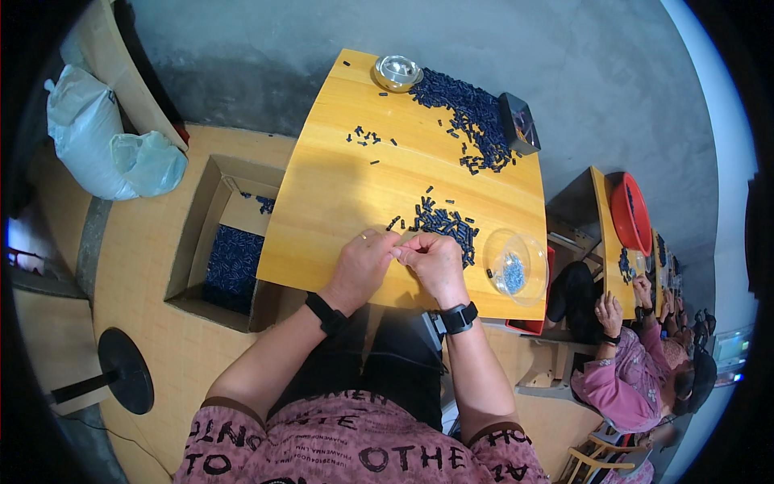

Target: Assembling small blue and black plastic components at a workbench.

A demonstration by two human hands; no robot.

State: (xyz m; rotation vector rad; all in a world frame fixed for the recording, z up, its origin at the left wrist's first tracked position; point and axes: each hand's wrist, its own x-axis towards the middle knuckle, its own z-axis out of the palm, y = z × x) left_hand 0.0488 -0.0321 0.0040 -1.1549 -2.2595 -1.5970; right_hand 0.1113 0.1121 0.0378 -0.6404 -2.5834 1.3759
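My left hand point(364, 266) and my right hand point(436, 263) meet over the near part of the wooden table point(322, 210). Both have their fingertips pinched together, and whatever lies between them is too small and covered to name. Just beyond my right hand spreads a loose pile of small dark cylindrical parts point(447, 226). To the right of that hand, a clear round bowl point(530, 292) holds small light-blue pieces point(513, 274).
At the table's far side lie a larger heap of dark parts point(463, 105), a shiny metal bowl point(397, 73) and a dark box point(520, 121). A cardboard box point(184, 270) with dark parts stands left on the floor. Co-workers point(625, 371) sit rightward near a red basin point(631, 214).
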